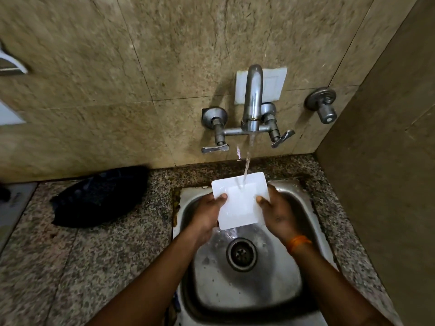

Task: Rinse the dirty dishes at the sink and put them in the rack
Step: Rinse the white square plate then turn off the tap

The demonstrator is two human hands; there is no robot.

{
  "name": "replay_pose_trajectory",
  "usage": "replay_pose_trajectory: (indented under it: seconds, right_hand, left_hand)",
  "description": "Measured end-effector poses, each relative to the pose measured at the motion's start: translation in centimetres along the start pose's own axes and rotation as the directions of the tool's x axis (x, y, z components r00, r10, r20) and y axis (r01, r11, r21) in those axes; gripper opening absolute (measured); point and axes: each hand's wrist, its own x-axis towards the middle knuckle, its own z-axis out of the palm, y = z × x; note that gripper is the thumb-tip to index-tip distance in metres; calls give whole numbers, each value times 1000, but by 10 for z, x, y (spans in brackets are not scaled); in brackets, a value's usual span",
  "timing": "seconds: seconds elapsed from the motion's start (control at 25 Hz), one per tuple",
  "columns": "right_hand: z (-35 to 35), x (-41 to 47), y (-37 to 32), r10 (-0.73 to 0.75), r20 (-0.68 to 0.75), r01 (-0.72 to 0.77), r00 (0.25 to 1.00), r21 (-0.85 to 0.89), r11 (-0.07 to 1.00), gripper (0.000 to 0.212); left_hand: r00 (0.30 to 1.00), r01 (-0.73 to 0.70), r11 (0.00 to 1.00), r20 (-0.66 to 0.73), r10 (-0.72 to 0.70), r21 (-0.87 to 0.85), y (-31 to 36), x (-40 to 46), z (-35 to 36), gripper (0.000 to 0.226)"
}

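Your two forearms come up from the bottom of the frame over the steel sink point(303, 234), whose drain point(241, 254) sits just below centre with water pooling around it. Your left hand point(207, 214) and right hand point(276, 214) are both clamped on a square white plate point(240, 203), one on each side edge with the thumbs pressed on its upper face; an orange band point(298, 242) circles your right wrist. You hold the plate above the sink at the centre of the frame, tilted so water runs off its near edge toward the drain. A stream from the tap point(253, 100) above lands on the plate's far part. On the speckled counter point(94, 255) at centre left lies a dark crumpled cloth point(98, 198). At upper right, a separate valve point(322, 104) juts from the tiled wall point(117, 67).
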Motion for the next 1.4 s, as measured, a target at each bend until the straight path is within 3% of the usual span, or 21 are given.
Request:
replay_pose_trajectory:
  seconds: [0.08, 0.16, 0.24, 0.32, 0.4, 0.52, 0.6, 0.68, 0.72, 0.8, 0.92, 1.0, 1.08, 1.12, 1.2, 1.28, 1.32, 1.4]
  right_hand:
    - [0, -3, 7, -142, -13, 115, 990, -515, 849, 61]
    - [9, -17, 4, -286, 39, 219, 958, -740, 636, 71]
    - [29, -44, 0, -378, 269, 452, 886, -690, 566, 72]
    - [42, -67, 3, -357, 480, 595, 801, -584, 552, 72]
    - [33, -60, 15, -399, 448, 599, 800, -630, 494, 74]
    - [16, -45, 25, -338, 217, 368, 916, -792, 487, 82]
    - [26, -56, 28, -386, 314, 483, 868, -715, 505, 77]
    - [30, -67, 27, -425, 467, 625, 775, -663, 411, 75]
    - [22, -61, 29, -472, 457, 639, 754, -678, 363, 75]
    - [-2, -42, 28, -530, 310, 552, 789, -737, 390, 72]
    - [-15, -39, 27, -630, 212, 612, 747, -591, 525, 44]
    - [-8, -51, 20, -603, 91, 585, 793, -392, 710, 26]
    - [-3, -57, 15, -336, -47, 333, 941, -59, 941, 18]
    - [-5, -57, 15, -149, -20, 151, 989, 167, 974, 18]
    - [-12, -61, 21, 69, 134, -128, 989, 496, 859, 26]
    - [-17, -65, 26, 178, 236, -285, 955, 569, 771, 31]
    - [-15, -64, 31, 197, 232, -296, 953, 560, 774, 31]
    - [-9, -60, 37, 143, 97, -171, 985, 437, 883, 29]
  left_hand:
    - [998, -19, 999, -62, 16, -48, 0, -1, 6, 16]
    - [991, -59, 996, -121, 51, -67, 4, -2, 13, 19]
    - [980, -108, 994, -168, 102, -26, 5, -1, 15, 21]
    - [970, -133, 991, -205, 128, -10, 4, 0, 11, 21]
    - [967, -129, 992, -222, 123, -11, 1, -4, 9, 16]
    - [973, -120, 993, -202, 114, -15, -4, -17, 12, 14]
    - [974, -109, 994, -203, 105, -10, -6, -21, 11, 15]
    - [983, -61, 998, -173, 58, -12, -8, -20, 8, 18]
    - [989, -27, 1000, -147, 27, 3, -7, -20, 7, 19]
    - [996, 51, 999, -75, -52, -17, -5, -20, 3, 21]
    - [993, 111, 987, -14, -113, -117, 2, -21, -4, 18]
    - [995, 104, 982, 26, -101, -158, -1, -16, -13, 36]
    - [994, 94, 978, 70, -82, -186, -9, -14, -20, 46]
    - [995, 76, 980, 82, -61, -186, -16, -14, -22, 39]
    - [994, 16, 982, 111, 5, -190, -31, -15, -25, 23]
    - [986, -37, 983, 153, 65, -178, -43, -18, -22, 26]
    - [984, -54, 985, 159, 80, -165, -45, -21, -19, 27]
    - [984, -89, 987, 143, 108, -134, -45, -25, -10, 25]
